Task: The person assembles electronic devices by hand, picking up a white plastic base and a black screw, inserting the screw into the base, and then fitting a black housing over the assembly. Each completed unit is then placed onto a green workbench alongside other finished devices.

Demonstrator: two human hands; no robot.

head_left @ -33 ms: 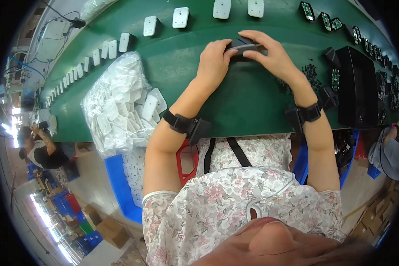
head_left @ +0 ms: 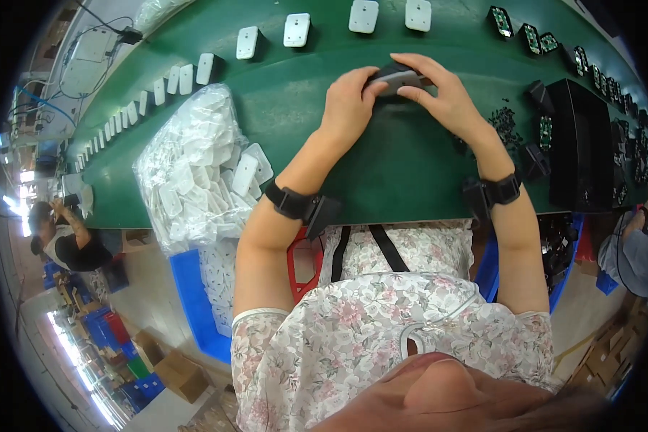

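Note:
A small dark plastic housing with a lighter grey face [head_left: 402, 85] is held above the green table [head_left: 403, 158], in front of my chest. My left hand [head_left: 351, 101] pinches its left end between thumb and fingers. From the other side, my right hand [head_left: 439, 90] grips it, fingers over the far edge and thumb on the near face. Parts of the housing are hidden behind my fingers. Beyond my hands, white-faced units with dark bodies, such as one white-faced unit [head_left: 363, 16], stand in a curved row along the table.
Left of my arm lies a clear bag of white plastic covers [head_left: 194, 173]. To the right are a black bin [head_left: 579, 144], a scatter of small black pieces [head_left: 506, 126] and a row of housings with green circuit boards [head_left: 500, 21]. A blue crate [head_left: 194, 309] stands below the table edge.
The housing has tilted, so more of its grey face shows. Both hands have shifted slightly with it and keep their hold.

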